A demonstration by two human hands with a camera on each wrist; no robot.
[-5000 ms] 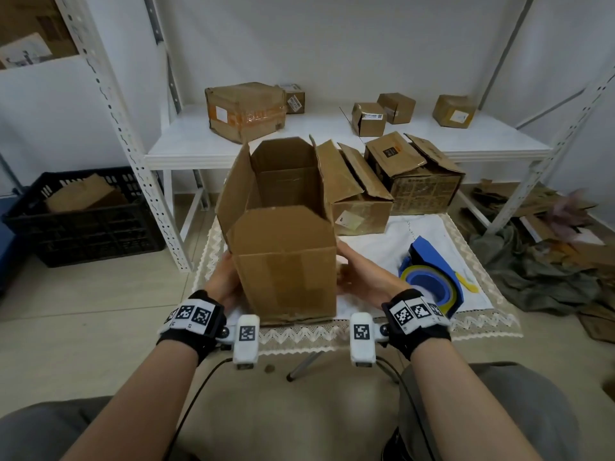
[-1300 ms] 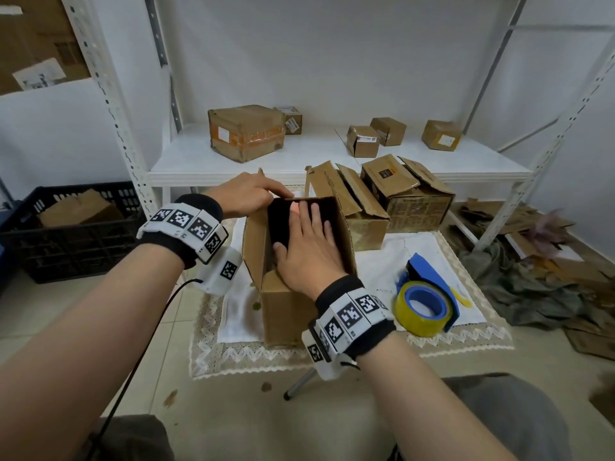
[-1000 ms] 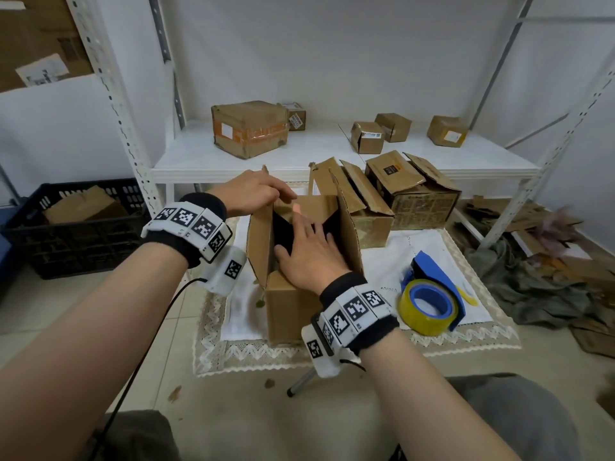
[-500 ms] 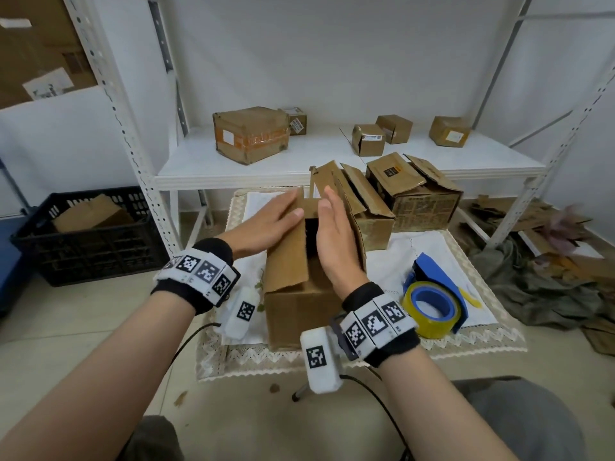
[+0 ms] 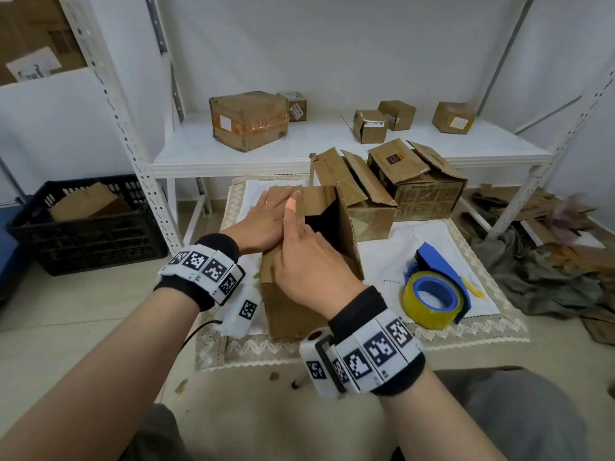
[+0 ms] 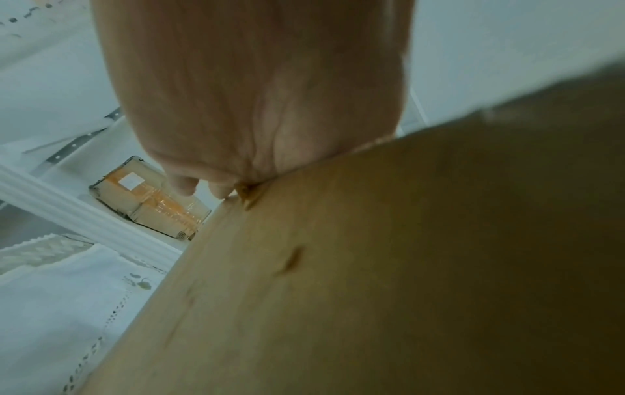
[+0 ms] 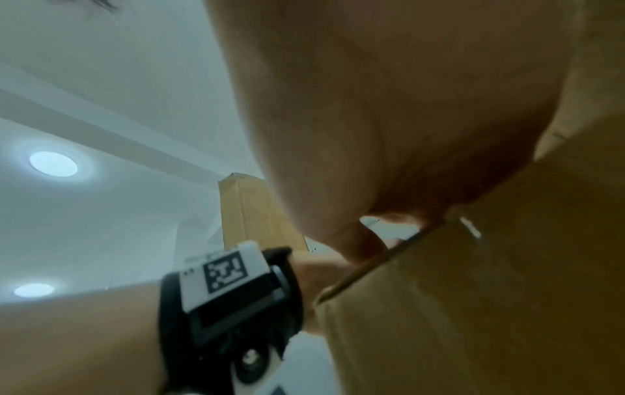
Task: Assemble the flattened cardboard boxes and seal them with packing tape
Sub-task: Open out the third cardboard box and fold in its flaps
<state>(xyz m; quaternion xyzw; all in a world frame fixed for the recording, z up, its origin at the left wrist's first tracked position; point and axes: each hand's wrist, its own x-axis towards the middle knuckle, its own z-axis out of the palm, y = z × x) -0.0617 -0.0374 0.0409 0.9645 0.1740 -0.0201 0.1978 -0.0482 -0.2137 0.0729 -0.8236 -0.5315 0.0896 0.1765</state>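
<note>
Since half a second ago you've folded the left flap down onto the cardboard box (image 5: 293, 304), which stands upright on the cloth-covered table (image 5: 432, 337) right in front of you; the right flap is still up and the inside shows dark. Behind it the white shelf (image 5: 186, 154) carries a big taped box (image 5: 248, 119) and some small ones, and two open boxes (image 5: 392, 191) sit just beside yours. Your left hand (image 5: 263, 221) lies flat on the folded flap, fingers straight and together. Your right hand (image 5: 309, 264) rests over it, fingers (image 5: 291, 211) stretched out, clamped on nothing. The tape dispenser (image 5: 436, 291) sits on the table to your right, apart from the box.
</note>
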